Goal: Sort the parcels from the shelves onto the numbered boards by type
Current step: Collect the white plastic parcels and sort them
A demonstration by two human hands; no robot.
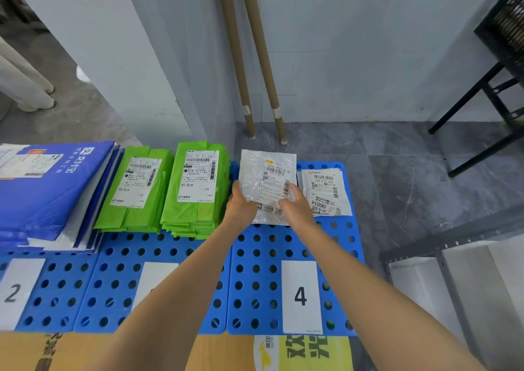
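Head view, blue perforated boards [255, 271], grey marble floor [397, 172], white wall [340, 44]

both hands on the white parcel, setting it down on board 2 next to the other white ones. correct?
Wrong board. In the head view both the left hand and the right hand hold the white parcel over board 4, beside the other white parcels. Board 2, far left, carries the blue parcels.

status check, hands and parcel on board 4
Left hand and right hand both gripping white parcel over board 4. Nothing in the way.
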